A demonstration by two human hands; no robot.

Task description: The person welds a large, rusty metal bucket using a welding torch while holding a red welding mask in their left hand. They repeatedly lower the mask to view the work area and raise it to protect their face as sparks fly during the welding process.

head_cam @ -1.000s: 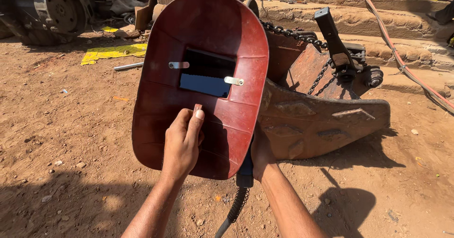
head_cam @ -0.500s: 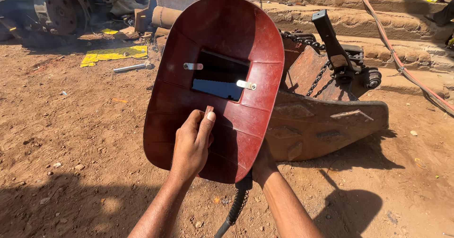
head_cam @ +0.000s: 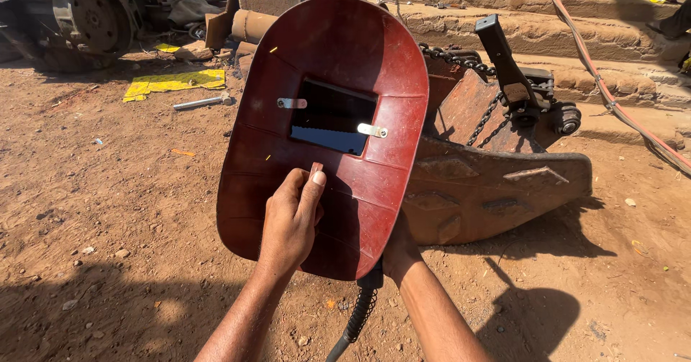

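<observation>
A dark red hand-held welding shield (head_cam: 338, 67) fills the middle of the view, its inner side facing me, with a dark rectangular window held by two small metal clips. My left hand (head_cam: 289, 222) grips a small handle on the shield's inner face, thumb up. Most of my right hand (head_cam: 398, 250) is hidden behind the shield's lower right edge; its fingers cannot be seen. A black ribbed cable or holder (head_cam: 358, 311) hangs down just below the shield between my forearms.
Behind the shield lies a large rusty excavator bucket (head_cam: 497, 182) with a chain and a black bracket (head_cam: 515, 81). Bare dirt ground surrounds it. A yellow sheet (head_cam: 173, 83), a metal pipe (head_cam: 201, 102) and scrap machinery (head_cam: 86, 16) lie at the upper left. A hose (head_cam: 612, 96) runs along earthen steps at the right.
The shield and both hands have shifted slightly to the right in view; the grip looks unchanged.
</observation>
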